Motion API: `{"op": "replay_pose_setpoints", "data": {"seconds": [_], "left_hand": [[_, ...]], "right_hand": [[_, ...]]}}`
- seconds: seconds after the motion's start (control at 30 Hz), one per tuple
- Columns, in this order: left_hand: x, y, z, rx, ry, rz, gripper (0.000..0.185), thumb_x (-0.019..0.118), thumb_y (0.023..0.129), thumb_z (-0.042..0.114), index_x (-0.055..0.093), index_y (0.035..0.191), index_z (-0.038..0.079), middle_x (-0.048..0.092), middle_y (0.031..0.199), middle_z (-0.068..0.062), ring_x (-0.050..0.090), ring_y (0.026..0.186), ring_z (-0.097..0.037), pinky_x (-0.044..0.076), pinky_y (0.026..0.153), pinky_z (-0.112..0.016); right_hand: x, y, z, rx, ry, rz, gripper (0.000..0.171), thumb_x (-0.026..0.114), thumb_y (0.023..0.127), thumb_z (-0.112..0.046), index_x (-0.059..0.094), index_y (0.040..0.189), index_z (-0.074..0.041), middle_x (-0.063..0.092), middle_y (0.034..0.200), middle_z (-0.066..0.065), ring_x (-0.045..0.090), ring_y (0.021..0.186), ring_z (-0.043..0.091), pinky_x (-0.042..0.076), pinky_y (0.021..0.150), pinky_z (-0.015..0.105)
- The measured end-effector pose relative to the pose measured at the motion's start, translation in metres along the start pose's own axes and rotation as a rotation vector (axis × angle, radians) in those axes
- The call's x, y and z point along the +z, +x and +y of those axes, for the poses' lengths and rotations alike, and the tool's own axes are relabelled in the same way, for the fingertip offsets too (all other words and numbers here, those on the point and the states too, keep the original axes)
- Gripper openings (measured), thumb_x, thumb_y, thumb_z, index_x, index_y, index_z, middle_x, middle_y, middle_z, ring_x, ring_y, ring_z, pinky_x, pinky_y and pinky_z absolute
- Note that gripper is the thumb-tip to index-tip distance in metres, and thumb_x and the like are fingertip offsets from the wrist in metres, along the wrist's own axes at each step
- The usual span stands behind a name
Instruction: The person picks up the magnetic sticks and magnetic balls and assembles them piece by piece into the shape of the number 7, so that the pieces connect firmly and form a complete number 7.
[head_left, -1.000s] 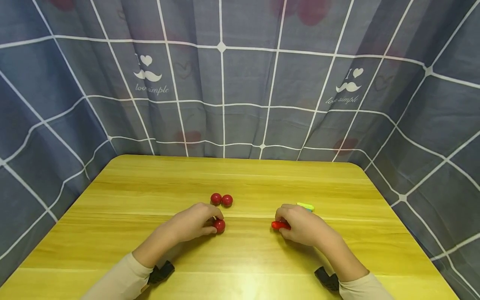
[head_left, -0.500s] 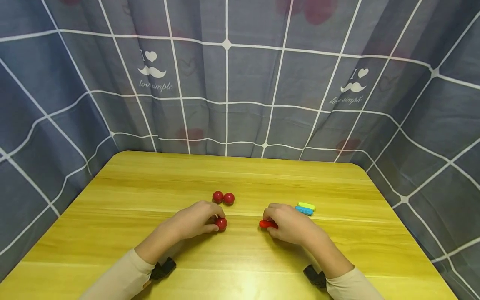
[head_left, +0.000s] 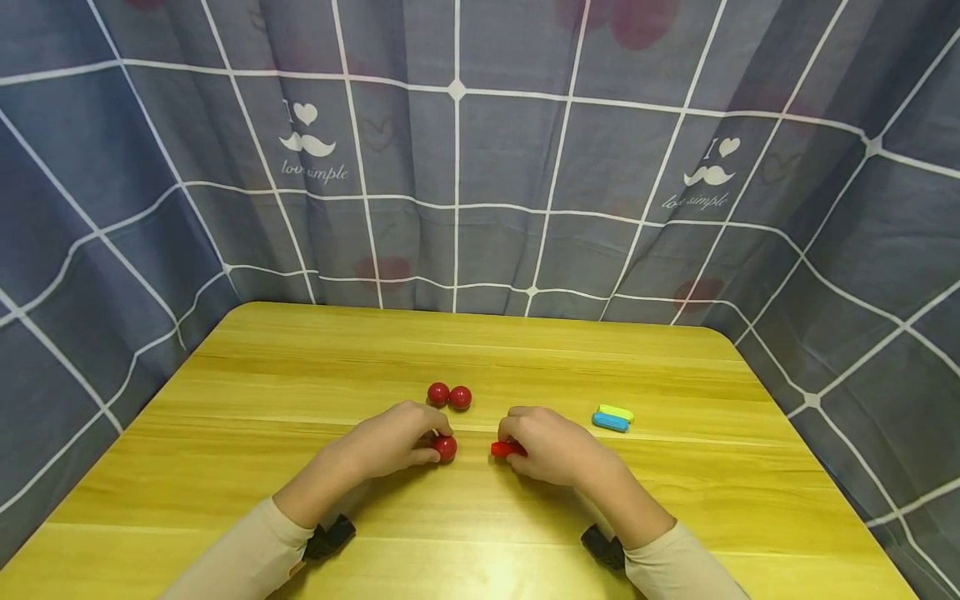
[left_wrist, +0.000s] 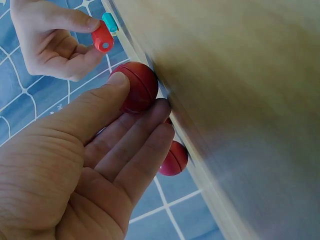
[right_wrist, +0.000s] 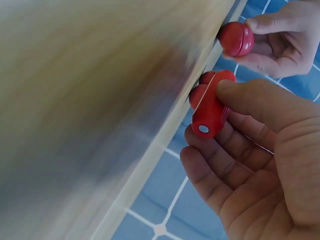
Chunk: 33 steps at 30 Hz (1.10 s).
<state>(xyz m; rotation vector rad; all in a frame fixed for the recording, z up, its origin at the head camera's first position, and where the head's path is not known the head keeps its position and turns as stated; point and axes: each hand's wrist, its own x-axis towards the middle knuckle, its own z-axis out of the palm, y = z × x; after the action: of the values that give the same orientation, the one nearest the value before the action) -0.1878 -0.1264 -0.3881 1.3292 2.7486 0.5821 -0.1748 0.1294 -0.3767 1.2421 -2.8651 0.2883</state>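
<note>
Your left hand (head_left: 390, 442) pinches the red ball (head_left: 445, 448) on the surface just beside the red peg (head_left: 507, 449) your right hand (head_left: 551, 443) grips; a loose pinch could let that ball roll away.

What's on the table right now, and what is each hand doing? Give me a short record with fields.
surface: wooden table
left hand: pinches a red ball
right hand: pinches a red peg
beyond the hands: two red balls, side by side
to the right: blue peg beside a yellow-green peg
backdrop: grey checked curtain
</note>
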Motion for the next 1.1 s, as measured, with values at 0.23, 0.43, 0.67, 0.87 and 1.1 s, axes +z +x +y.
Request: {"op": "replay_pose_setpoints", "data": {"seconds": [0.23, 0.43, 0.67, 0.87, 1.1], "left_hand": [[-0.002, 0.0, 0.001, -0.009, -0.002, -0.017, 0.017, 0.073, 0.077, 0.019, 0.064, 0.091, 0.015, 0.058, 0.081, 0.012, 0.053, 0.071, -0.009, 0.043, 0.064, -0.018], [-0.002, 0.0, 0.001, -0.001, -0.002, -0.01, 0.016, 0.073, 0.077, 0.019, 0.063, 0.089, 0.016, 0.057, 0.078, 0.011, 0.052, 0.069, -0.008, 0.042, 0.062, -0.018], [-0.002, 0.0, 0.001, -0.006, -0.001, -0.013, 0.016, 0.073, 0.077, 0.019, 0.063, 0.088, 0.016, 0.056, 0.077, 0.011, 0.053, 0.069, -0.009, 0.042, 0.062, -0.018], [-0.002, 0.001, 0.002, -0.007, 0.01, -0.02, 0.016, 0.074, 0.076, 0.02, 0.062, 0.086, 0.016, 0.056, 0.076, 0.011, 0.051, 0.068, -0.008, 0.041, 0.062, -0.019], [-0.002, 0.001, 0.001, -0.017, 0.004, -0.023, 0.015, 0.074, 0.076, 0.02, 0.063, 0.085, 0.016, 0.056, 0.075, 0.012, 0.052, 0.067, -0.009, 0.042, 0.062, -0.019]], "right_hand": [[0.006, 0.016, -0.008, -0.055, -0.021, 0.012, 0.008, 0.068, 0.079, -0.018, 0.059, 0.081, -0.019, 0.05, 0.076, -0.009, 0.045, 0.064, 0.004, 0.04, 0.058, 0.018], [0.008, 0.026, -0.012, -0.066, -0.021, -0.007, 0.009, 0.067, 0.08, -0.019, 0.058, 0.078, -0.019, 0.049, 0.074, -0.008, 0.043, 0.063, 0.005, 0.038, 0.057, 0.018], [0.01, 0.035, -0.017, -0.077, -0.025, -0.014, 0.014, 0.069, 0.079, -0.02, 0.056, 0.074, -0.02, 0.047, 0.071, -0.009, 0.043, 0.062, 0.007, 0.037, 0.056, 0.019], [0.011, 0.037, -0.019, -0.066, -0.013, -0.028, 0.015, 0.069, 0.077, -0.017, 0.056, 0.074, -0.021, 0.047, 0.072, -0.009, 0.044, 0.063, 0.007, 0.038, 0.057, 0.018], [0.011, 0.038, -0.019, -0.07, 0.001, -0.033, 0.013, 0.071, 0.078, -0.019, 0.058, 0.077, -0.019, 0.048, 0.073, -0.008, 0.044, 0.063, 0.007, 0.038, 0.057, 0.018]]}}
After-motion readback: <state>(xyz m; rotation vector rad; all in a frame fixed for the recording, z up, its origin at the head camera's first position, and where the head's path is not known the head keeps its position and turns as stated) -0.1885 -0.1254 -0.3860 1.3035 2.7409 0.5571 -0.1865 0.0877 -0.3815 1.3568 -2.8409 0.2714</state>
